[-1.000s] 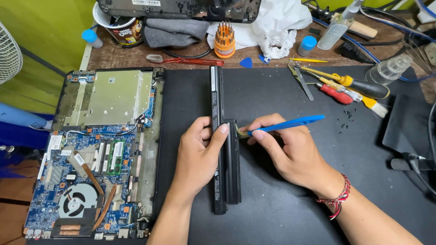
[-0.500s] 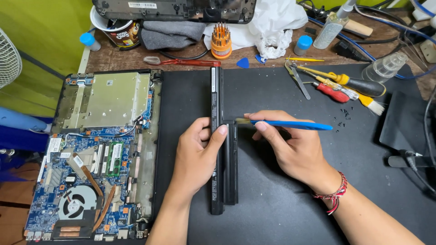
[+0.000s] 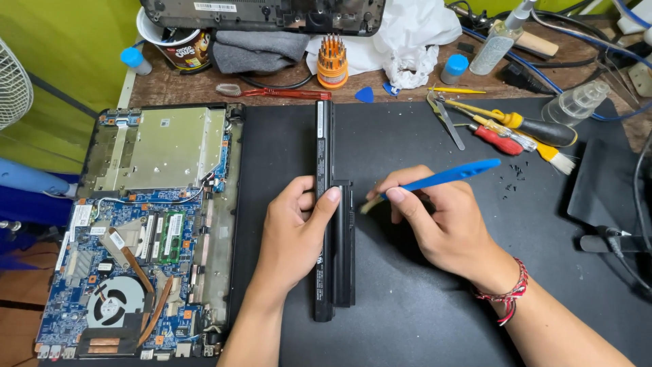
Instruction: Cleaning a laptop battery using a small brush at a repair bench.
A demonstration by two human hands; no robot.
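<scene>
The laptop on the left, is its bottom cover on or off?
Off. The laptop lies opened, its blue circuit board, round fan and metal drive bay all exposed.

The scene was brightly and evenly lit from above, with colours clear and the focus sharp across the middle. The black mat [image 3: 407, 319] showed a soft sheen and only faint, short shadows lay under the hands. The wide lens bent straight lines near the edges, and the fan [image 3: 12, 81] at the left margin looked slightly soft.
</scene>
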